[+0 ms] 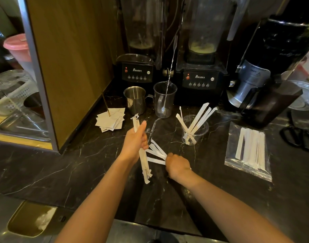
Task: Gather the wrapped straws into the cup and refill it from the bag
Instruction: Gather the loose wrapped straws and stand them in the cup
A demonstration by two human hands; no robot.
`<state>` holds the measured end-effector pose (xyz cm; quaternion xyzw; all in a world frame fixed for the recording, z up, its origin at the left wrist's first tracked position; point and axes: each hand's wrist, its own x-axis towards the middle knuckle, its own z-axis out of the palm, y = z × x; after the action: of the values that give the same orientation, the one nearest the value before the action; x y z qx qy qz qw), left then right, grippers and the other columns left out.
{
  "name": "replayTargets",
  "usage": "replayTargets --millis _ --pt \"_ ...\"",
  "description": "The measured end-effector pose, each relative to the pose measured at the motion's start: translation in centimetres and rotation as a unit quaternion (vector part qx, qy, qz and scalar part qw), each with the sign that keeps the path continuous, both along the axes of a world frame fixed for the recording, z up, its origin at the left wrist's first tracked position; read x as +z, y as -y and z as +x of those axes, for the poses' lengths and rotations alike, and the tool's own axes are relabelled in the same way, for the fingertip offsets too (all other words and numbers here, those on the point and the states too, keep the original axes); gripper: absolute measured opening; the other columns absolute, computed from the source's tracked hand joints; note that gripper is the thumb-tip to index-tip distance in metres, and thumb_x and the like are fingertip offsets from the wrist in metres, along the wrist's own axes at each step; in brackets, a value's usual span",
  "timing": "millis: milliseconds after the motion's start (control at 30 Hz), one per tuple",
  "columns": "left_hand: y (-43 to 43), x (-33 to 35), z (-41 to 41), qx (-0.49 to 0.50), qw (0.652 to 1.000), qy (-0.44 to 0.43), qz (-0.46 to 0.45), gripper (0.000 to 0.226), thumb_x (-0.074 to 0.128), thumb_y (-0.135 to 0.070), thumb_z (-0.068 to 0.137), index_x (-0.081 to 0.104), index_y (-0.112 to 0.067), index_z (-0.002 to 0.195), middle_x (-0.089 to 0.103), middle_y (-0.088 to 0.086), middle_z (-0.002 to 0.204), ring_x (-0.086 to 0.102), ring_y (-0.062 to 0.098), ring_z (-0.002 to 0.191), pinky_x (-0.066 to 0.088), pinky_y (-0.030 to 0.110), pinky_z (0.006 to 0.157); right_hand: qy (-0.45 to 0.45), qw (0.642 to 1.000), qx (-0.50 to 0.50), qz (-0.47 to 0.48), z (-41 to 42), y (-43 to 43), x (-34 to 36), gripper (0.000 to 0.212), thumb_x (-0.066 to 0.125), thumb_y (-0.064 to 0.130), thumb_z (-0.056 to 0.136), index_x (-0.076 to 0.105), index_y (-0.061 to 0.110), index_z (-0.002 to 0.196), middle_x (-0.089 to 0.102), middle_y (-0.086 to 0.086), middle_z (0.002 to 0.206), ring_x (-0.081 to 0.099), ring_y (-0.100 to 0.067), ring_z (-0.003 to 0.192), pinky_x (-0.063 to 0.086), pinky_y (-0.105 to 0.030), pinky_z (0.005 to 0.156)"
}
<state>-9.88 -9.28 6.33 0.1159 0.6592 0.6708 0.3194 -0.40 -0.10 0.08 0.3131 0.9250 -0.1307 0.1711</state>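
Observation:
My left hand (pixel 135 137) grips an upright bundle of white wrapped straws (pixel 144 165) above the dark marble counter. Just to its right, my right hand (pixel 177 165) is closed on the ends of several more wrapped straws (pixel 156 152) that fan out flat on the counter. A clear plastic cup (pixel 200 133) stands further back and to the right, with several wrapped straws leaning in it. A clear zip bag (pixel 248 151) of wrapped straws lies flat at the right.
A steel pitcher (pixel 135 100) and a clear measuring cup (pixel 164 100) with a long spoon stand behind my hands. Two blenders (pixel 138 72) and a black grinder (pixel 266 81) line the back. A spike of paper slips (pixel 111 119) sits at the left, scissors (pixel 297 137) at far right.

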Motion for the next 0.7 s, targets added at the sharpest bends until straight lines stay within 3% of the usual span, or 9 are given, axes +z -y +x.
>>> replayTargets --millis 200,300,400,467,533,633,700 --pt "0.0 -0.2 -0.3 0.005 1.0 0.004 0.015 0.034 0.044 -0.034 0.09 0.041 -0.018 0.06 0.034 -0.007 0.039 0.031 0.005 0.037 0.032 0.018 0.042 0.004 0.998 -0.02 -0.059 0.3 -0.9 0.9 0.03 0.043 0.014 0.089 0.039 0.006 0.118 0.056 -0.018 0.121 0.054 -0.036 0.11 0.044 -0.043 0.086" --pt "-0.1 -0.1 -0.5 0.004 0.999 0.006 0.033 0.033 0.045 -0.034 0.09 0.042 -0.017 0.062 0.034 -0.007 0.04 0.032 0.005 0.036 0.032 0.016 0.04 -0.077 0.983 -0.077 -0.145 0.1 -1.7 2.1 0.03 0.033 0.021 0.093 0.039 0.003 0.115 0.056 -0.02 0.112 0.057 -0.035 0.098 0.045 -0.04 0.078" --pt "-0.4 0.0 -0.5 0.002 0.999 0.0 0.054 0.028 0.046 -0.034 0.089 0.046 -0.016 0.068 0.036 -0.008 0.04 0.033 0.005 0.035 0.032 0.015 0.039 -0.221 0.91 -0.168 -0.307 -0.3 -1.9 3.8 0.026 0.033 0.018 0.094 0.04 0.005 0.115 0.049 -0.007 0.079 0.048 -0.016 0.062 0.041 -0.026 0.052" --pt "-0.8 0.1 -0.4 -0.004 0.997 -0.003 0.077 0.023 0.049 -0.035 0.087 0.049 -0.014 0.077 0.037 -0.008 0.039 0.033 0.005 0.035 0.032 0.014 0.039 -0.304 0.848 -0.184 -0.394 -0.3 -1.5 5.4 0.016 0.035 0.017 0.094 0.039 0.013 0.108 0.04 -0.002 0.065 0.039 -0.01 0.051 0.035 -0.017 0.042" --pt "-1.2 0.2 -0.2 -0.02 0.994 -0.006 0.107 0.025 0.051 -0.036 0.085 0.051 -0.012 0.085 0.038 -0.008 0.037 0.034 0.005 0.035 0.032 0.014 0.038 -0.356 0.808 -0.155 -0.444 -0.1 -0.9 6.6 0.01 0.038 0.018 0.094 0.039 0.02 0.103 0.037 0.0 0.062 0.036 -0.007 0.048 0.032 -0.014 0.039" --pt "-1.8 0.4 0.3 -0.055 0.987 -0.031 0.151 0.035 0.052 -0.04 0.078 0.057 -0.008 0.091 0.05 -0.007 0.042 0.046 0.005 0.039 0.038 0.013 0.041 -0.374 0.8 -0.101 -0.458 0.0 0.2 7.2 0.007 0.038 0.022 0.094 0.043 0.026 0.097 0.04 0.003 0.062 0.038 -0.005 0.047 0.033 -0.014 0.042" --pt "-2.2 0.6 0.5 -0.051 0.984 -0.042 0.167 0.034 0.054 -0.041 0.071 0.059 -0.014 0.091 0.064 -0.007 0.055 0.063 0.005 0.056 0.048 0.014 0.051 -0.375 0.813 -0.08 -0.438 -0.1 0.7 7.0 0.009 0.038 0.025 0.094 0.045 0.023 0.098 0.043 0.005 0.064 0.041 -0.005 0.051 0.036 -0.015 0.046"
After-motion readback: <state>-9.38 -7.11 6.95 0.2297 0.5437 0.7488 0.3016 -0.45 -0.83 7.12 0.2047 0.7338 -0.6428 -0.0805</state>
